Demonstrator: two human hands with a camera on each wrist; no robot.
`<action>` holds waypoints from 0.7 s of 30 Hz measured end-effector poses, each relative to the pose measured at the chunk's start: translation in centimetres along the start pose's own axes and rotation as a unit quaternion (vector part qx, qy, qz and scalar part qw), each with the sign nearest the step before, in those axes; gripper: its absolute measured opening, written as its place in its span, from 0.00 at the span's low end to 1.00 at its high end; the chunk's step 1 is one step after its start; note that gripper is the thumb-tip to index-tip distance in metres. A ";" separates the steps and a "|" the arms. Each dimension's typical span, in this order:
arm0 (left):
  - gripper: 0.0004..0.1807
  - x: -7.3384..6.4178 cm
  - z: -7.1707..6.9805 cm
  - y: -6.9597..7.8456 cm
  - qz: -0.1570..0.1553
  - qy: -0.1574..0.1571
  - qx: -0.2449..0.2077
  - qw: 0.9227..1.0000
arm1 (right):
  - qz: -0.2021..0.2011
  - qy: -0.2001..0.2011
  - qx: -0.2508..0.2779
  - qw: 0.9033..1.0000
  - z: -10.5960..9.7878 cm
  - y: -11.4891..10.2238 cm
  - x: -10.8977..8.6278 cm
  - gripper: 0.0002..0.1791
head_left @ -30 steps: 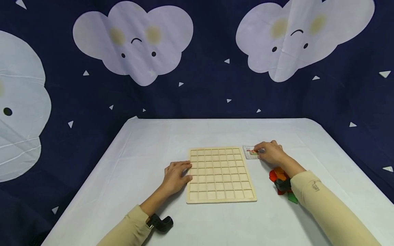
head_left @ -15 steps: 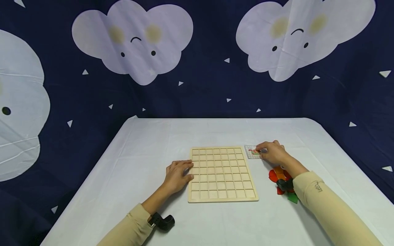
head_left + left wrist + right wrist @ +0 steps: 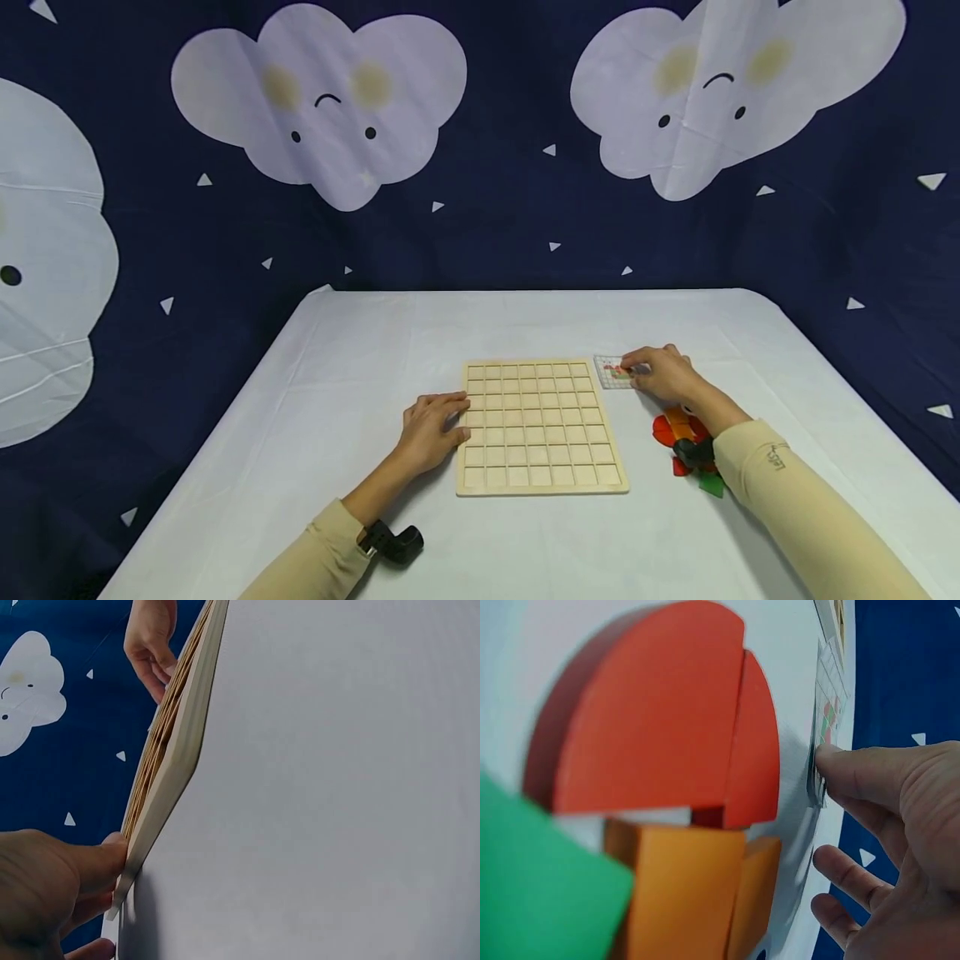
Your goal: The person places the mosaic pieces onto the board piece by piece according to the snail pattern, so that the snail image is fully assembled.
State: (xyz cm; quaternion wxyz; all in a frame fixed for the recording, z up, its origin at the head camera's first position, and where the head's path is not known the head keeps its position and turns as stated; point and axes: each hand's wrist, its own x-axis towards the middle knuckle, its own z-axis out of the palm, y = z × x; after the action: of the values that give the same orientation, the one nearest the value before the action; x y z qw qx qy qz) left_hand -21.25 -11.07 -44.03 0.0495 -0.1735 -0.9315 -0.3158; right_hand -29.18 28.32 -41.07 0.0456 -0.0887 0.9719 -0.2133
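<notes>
A square wooden grid board (image 3: 542, 492) lies flat on the white table in the head view. Against its left edge rests my left hand (image 3: 429, 431), fingers and thumb spread along the rim; the left wrist view shows the thumb (image 3: 101, 862) touching the board's side. Just beyond the board's upper right corner is a small printed card (image 3: 609, 371) with a grid and a red-green picture. My right hand (image 3: 662, 373) pinches its right side, the thumb (image 3: 855, 769) on the printed face. The fingers behind the card are partly hidden.
Below my right wrist lies a loose group of blocks: a red rounded piece (image 3: 652, 720), an orange piece (image 3: 686, 889) and a green piece (image 3: 547, 877). The forearm partly covers them in the head view. Behind the table hangs a dark blue cloud-printed cloth (image 3: 495, 242).
The board and card, with both hands on them, have shifted slightly to the right relative to the loose blocks. Both hands keep the same contact.
</notes>
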 end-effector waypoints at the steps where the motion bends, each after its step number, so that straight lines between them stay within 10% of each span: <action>1: 0.23 -0.1 -0.1 -0.1 0.002 -0.001 -0.004 1.000 | -0.001 0.001 0.003 1.000 -0.1 0.0 0.0 0.20; 21: 0.24 -0.1 -0.3 -0.8 0.012 -0.018 -0.084 0.996 | -0.004 0.030 0.023 0.999 -3.2 0.1 -4.6 0.27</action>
State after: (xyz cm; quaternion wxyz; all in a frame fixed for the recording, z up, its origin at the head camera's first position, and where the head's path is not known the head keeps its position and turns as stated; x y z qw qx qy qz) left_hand -21.42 -11.84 -44.26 0.0218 -0.1939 -0.9004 -0.3889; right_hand -25.04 30.57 -38.01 0.0176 -0.0853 0.9673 -0.2383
